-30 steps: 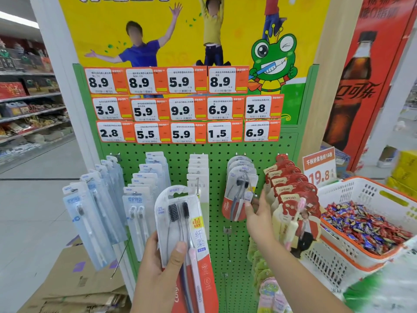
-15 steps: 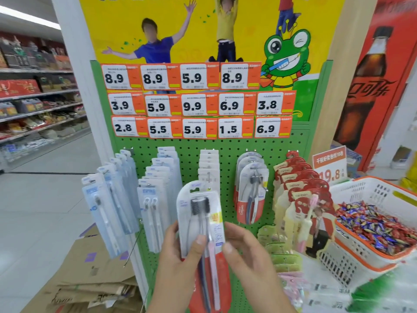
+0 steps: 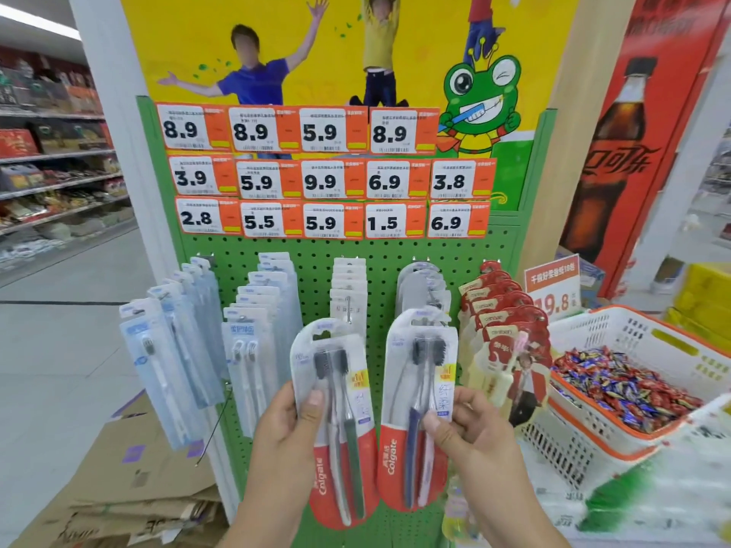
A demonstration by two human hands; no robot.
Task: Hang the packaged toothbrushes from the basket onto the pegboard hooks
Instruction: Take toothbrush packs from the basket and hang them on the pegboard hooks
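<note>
Green pegboard (image 3: 316, 267) fills the end of a shop aisle, with rows of orange price tags (image 3: 328, 176) above hooks already carrying packaged toothbrushes. Each hand holds 1 Colgate 2-brush pack upright in front of the board. The left hand (image 3: 285, 437) is curled around the lower left edge of the left pack (image 3: 336, 409), thumb pressed flat on its clear front and fingers behind. The right hand (image 3: 474, 433) pinches the right pack (image 3: 419, 401) at its lower right edge, thumb on the front, fingers behind the card. The 2 packs sit side by side, just apart, their hang tabs above the hands. The right pack's top overlaps a row of similar hung packs (image 3: 423, 286). A white and orange basket (image 3: 617, 330) of wrapped sweets stands to the right.
</note>
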